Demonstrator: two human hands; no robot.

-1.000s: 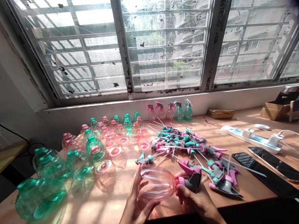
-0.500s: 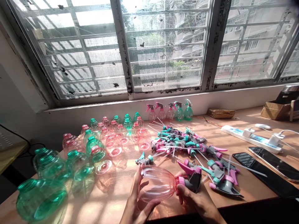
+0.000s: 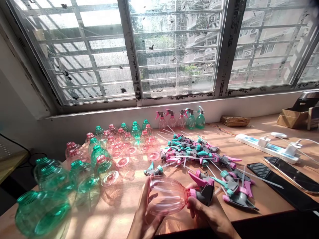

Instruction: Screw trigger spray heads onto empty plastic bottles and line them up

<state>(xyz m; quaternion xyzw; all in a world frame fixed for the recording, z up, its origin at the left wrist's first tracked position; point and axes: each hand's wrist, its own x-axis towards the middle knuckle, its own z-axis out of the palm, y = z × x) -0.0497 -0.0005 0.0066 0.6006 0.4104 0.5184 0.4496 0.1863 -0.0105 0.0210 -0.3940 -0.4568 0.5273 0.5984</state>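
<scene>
Currently a pink bottle (image 3: 166, 196) is being held on its side over the near edge of the table (image 3: 117, 212), its base being cupped by the curled left hand (image 3: 144, 217) and its trigger head (image 3: 203, 192) being pinched by closed fingers of the right hand (image 3: 210, 215). Being empty thin plastic, it is likely light, smooth and easily dented; the stiff neck is being judged the safest hold.

Only the hands show up, down at the near edge a bit right of centre. The left hand (image 3: 146, 215) and right hand (image 3: 210, 215) are both bare, and so are the wrists for the little bit you can see before they go out of frame. The fingers (image 3: 196, 203) are long and slim. The nails are too small to make out. There's warm sunlight on the far sides and shadow on the near sides.
</scene>
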